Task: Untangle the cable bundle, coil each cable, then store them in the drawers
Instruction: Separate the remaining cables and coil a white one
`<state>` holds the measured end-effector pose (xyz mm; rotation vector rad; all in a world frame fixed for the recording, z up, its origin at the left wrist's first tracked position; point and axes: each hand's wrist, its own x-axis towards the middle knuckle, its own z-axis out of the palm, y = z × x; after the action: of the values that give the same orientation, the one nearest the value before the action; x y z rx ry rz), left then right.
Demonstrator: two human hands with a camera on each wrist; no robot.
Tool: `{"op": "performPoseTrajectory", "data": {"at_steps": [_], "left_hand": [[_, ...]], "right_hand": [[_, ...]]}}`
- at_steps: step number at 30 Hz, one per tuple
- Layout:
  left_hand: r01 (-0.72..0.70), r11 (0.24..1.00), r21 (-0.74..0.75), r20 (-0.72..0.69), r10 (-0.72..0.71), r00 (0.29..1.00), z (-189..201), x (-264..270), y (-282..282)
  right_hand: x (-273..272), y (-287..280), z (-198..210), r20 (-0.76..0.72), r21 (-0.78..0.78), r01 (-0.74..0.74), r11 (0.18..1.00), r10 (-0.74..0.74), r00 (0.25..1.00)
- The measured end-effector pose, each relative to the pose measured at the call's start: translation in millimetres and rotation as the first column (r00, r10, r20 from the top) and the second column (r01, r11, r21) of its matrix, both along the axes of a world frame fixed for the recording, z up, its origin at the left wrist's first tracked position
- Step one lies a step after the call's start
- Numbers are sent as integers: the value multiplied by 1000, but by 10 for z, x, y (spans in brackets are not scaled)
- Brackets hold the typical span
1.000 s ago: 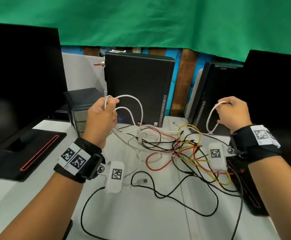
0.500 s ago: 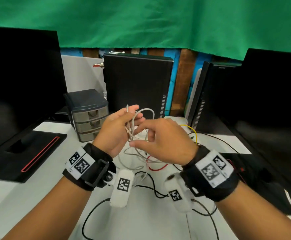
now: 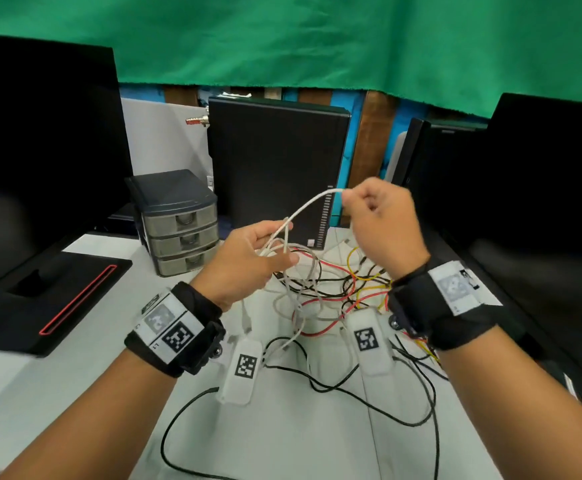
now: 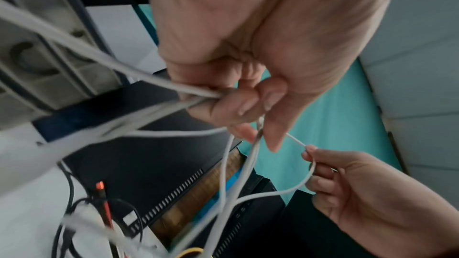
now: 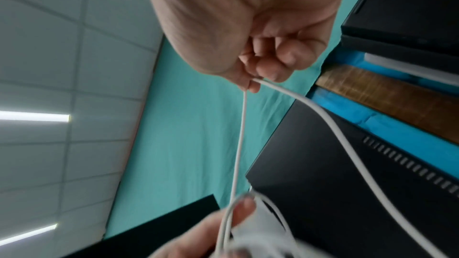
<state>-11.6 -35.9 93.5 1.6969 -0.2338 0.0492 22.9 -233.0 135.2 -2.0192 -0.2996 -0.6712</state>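
White cable (image 3: pixel 312 206), thin, light and floppy, hangs above the tangle (image 3: pixel 334 289) on the desk (image 3: pixel 92 358), left hand (image 3: pixel 248 261) gripping gathered loops, right hand (image 3: pixel 383 223) pinching a strand, best held near a plug end.

The drawer unit (image 3: pixel 178 223) stands at the back left of the surface (image 3: pixel 317 438), a computer tower (image 3: pixel 275 164) just right of it. The cable tangle (image 3: pixel 331 289) lies before the tower — under both raised hands. The left hand (image 3: pixel 248 261) is left of the right hand (image 3: pixel 383 230), a cable (image 3: pixel 308 207) between them.
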Motion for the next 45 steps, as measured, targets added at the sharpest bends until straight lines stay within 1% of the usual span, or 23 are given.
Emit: {"op": "performPoseTrajectory", "data": {"at_steps": [2,3,5,7,9,10,12,13,15,18,20,21,24,26,29,31,34,35,37,39,40,42,45], "left_hand": [[-47,995,92,95,38,995,-16,6,17],[-95,983,154,145,72,987,-26,20,42],[-206,936,286,225,144,964,-57,67,109],[-285,892,351,251,203,946,-90,116,174],[-321,878,355,230,251,940,-101,155,223],[-329,877,350,219,265,939,-93,158,237],[-331,883,333,207,274,939,-67,155,248],[-331,890,313,211,274,938,-52,153,247],[-322,915,243,224,270,936,-10,130,226],[-294,944,151,235,255,938,53,80,149],[-267,958,109,222,238,946,81,71,100],[-252,964,84,211,230,950,104,74,80],[-230,972,47,203,216,955,190,113,33],[-214,976,40,195,203,960,254,144,-10],[-189,982,-17,145,190,971,341,173,-102],[-163,984,-65,63,167,984,398,157,-170],[-37,994,-101,-45,33,998,452,97,-301],[-2,996,-95,-50,-3,999,456,83,-331],[21,999,-34,-10,-22,1000,462,71,-335],[-24,999,44,65,21,998,453,100,-261],[-70,994,87,106,61,992,446,123,-199],[-168,969,184,182,134,974,404,171,-65],[-255,935,245,216,203,955,317,251,123]], "right_hand": [[83,-157,76,52,70,74,995,-78,996],[111,-236,123,79,105,110,988,-119,990],[171,-444,209,126,188,189,964,-215,969],[228,-682,305,138,266,267,926,-310,941],[242,-891,385,111,304,345,888,-393,913],[218,-962,426,97,319,361,876,-409,907],[214,-1069,454,57,331,336,882,-374,926],[229,-1105,433,18,300,317,900,-338,941],[244,-1121,337,-92,188,271,944,-258,962],[283,-1075,123,-224,32,215,976,-203,953],[288,-1004,-4,-283,-16,184,983,-181,942],[278,-952,-47,-310,-14,158,987,-154,938],[178,-716,-61,-338,4,64,998,-58,939],[44,-520,2,-329,-63,-59,996,35,944],[-195,-229,99,-348,-210,-284,936,200,916],[-281,-73,98,-326,-213,-326,921,248,912],[-314,124,32,-209,-214,-293,932,249,946],[-303,162,9,-160,-221,-268,938,236,959],[-268,156,-2,-108,-213,-219,952,200,974],[-216,53,22,-111,-185,-170,968,151,982],[-191,-31,41,-126,-132,-138,982,122,985],[-125,-234,78,-169,25,-54,998,57,984],[-39,-543,130,-197,154,83,985,-51,979]]}}
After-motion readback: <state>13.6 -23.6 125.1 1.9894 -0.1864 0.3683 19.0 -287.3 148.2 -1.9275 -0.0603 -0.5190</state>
